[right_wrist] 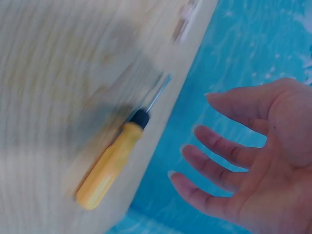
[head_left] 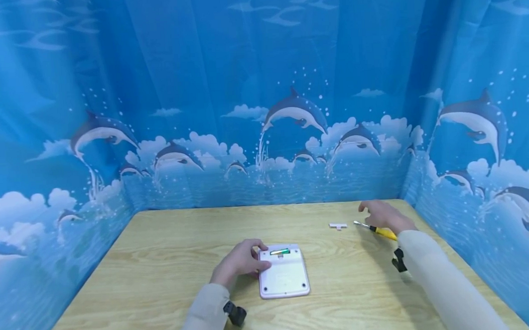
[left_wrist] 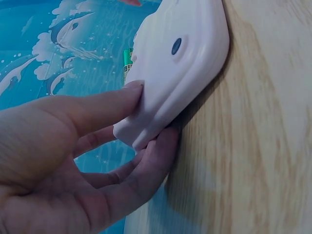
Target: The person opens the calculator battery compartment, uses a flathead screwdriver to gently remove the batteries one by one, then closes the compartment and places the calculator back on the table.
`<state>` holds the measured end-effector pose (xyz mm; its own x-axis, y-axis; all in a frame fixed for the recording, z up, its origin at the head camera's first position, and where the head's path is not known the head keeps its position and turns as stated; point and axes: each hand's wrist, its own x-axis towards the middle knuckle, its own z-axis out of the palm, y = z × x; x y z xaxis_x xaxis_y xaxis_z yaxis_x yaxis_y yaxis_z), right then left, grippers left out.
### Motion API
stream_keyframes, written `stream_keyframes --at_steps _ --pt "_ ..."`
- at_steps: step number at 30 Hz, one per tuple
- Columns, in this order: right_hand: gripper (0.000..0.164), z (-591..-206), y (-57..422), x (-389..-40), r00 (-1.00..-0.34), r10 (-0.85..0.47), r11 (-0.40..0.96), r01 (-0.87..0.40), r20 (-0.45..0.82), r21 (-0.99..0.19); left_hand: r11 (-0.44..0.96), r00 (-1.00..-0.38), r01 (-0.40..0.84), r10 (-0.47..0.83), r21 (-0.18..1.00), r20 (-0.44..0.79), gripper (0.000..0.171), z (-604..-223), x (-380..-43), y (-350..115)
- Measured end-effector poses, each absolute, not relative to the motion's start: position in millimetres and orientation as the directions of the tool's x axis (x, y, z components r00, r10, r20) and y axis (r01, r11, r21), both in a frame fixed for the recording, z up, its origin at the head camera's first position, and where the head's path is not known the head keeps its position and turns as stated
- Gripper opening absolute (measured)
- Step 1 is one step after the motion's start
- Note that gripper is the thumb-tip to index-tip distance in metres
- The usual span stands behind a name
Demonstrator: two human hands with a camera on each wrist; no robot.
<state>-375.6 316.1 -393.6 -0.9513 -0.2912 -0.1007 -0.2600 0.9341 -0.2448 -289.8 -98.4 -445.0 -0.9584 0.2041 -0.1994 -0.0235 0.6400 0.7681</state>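
A pale pink-white calculator [head_left: 284,278] lies back side up, its battery slot uncovered with a green battery [head_left: 280,252] inside. My left hand [head_left: 244,258] grips its left edge, thumb on the back and fingers curled beneath the rim; the left wrist view shows that edge of the calculator [left_wrist: 170,73] close up. Over on the right, my right hand [head_left: 384,216] hovers by a screwdriver [head_left: 380,231] with a yellow handle. In the right wrist view its fingers are spread and loosely bent, holding nothing, apart from the screwdriver [right_wrist: 109,168] on the table.
A small white battery cover [head_left: 338,226] with a tab lies left of the screwdriver tip. The wooden table [head_left: 183,239] ends at a blue dolphin-print curtain [head_left: 224,87] at the back and sides.
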Motion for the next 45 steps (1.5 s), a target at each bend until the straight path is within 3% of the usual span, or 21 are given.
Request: stream_keyframes --at_steps 20,38,45 --pt "0.023 -373 228 -348 -0.838 -0.545 0.808 -0.536 0.037 -0.246 0.611 -0.944 -0.026 0.245 0.792 -0.22 0.032 -446 -287 -97" --pt "0.024 -372 181 -337 -0.799 -0.601 0.775 -0.58 -0.007 -0.251 0.616 -0.941 -0.03 0.248 0.787 -0.23 0.033 -443 -288 -96" --pt "0.02 -372 167 -329 -0.756 -0.655 0.727 -0.633 0.007 -0.264 0.616 -0.941 -0.031 0.248 0.787 -0.231 0.033 -445 -289 -96"
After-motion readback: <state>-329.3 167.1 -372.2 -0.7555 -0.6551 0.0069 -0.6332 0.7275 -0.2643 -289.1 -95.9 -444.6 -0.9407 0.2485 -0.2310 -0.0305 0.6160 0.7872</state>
